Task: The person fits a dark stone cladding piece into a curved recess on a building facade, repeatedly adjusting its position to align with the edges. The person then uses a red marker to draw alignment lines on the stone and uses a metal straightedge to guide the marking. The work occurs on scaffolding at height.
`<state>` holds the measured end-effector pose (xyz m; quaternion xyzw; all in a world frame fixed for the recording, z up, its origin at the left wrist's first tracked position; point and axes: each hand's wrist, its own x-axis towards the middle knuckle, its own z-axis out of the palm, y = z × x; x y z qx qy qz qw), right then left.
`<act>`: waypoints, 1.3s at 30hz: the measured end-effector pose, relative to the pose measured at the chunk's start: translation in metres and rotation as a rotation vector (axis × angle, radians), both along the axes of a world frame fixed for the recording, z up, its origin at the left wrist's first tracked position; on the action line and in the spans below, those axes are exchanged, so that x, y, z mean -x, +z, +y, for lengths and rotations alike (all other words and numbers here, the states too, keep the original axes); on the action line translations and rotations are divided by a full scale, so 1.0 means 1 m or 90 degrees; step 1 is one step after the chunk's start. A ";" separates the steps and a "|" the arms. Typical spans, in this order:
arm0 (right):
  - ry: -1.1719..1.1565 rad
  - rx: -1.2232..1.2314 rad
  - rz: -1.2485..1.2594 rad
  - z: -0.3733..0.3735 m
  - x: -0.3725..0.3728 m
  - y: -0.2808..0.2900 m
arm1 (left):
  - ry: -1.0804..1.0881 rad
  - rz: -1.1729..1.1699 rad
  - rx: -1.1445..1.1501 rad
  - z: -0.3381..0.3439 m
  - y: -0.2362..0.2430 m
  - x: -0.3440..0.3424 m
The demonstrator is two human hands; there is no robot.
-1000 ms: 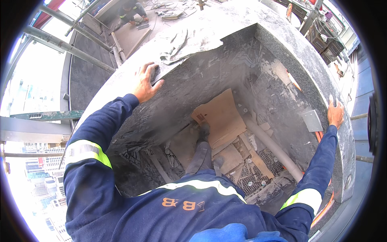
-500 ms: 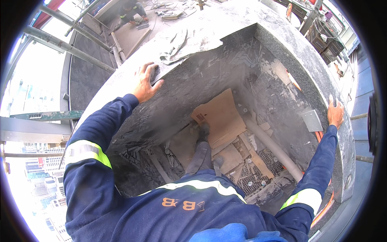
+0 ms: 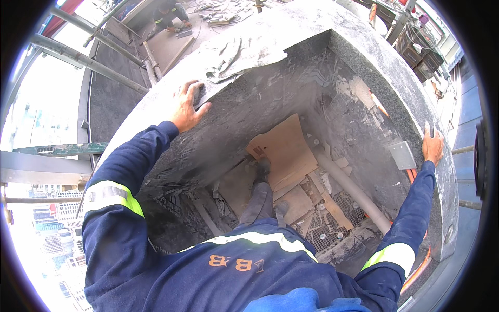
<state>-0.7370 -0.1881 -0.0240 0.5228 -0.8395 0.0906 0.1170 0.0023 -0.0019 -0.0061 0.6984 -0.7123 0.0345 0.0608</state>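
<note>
My left hand (image 3: 190,106) rests on the inner edge of a pale, dusty stone ledge (image 3: 143,112), fingers spread and thumb apart. On the right, my right hand (image 3: 432,144) lies over the ledge's other side with its fingers stretched out, next to a light grey metal plate (image 3: 402,155) fixed to the inner wall. Neither hand holds anything. Just beyond my left hand a crumpled, dusty cloth (image 3: 236,57) drapes over the ledge. Below, my leg reaches down inside the deep recess, with a boot (image 3: 262,169) beside a bent sheet of cardboard (image 3: 285,148).
A grey pipe (image 3: 351,190) slants across the recess floor among wood strips, scraps and black grating (image 3: 325,231). Orange conduit (image 3: 418,273) runs near my right arm. Scaffold tubes (image 3: 88,62) stand at left, over a long drop. A co-worker (image 3: 169,18) crouches at far left.
</note>
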 end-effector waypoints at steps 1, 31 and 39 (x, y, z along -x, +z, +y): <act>0.001 0.001 0.001 0.000 0.000 0.000 | 0.000 0.001 0.000 0.000 0.000 0.000; -0.003 0.000 0.006 -0.003 0.009 -0.005 | -0.015 0.021 0.013 -0.002 -0.002 -0.001; -0.008 -0.005 0.006 0.001 -0.001 0.001 | -0.008 0.016 0.012 0.000 -0.002 -0.002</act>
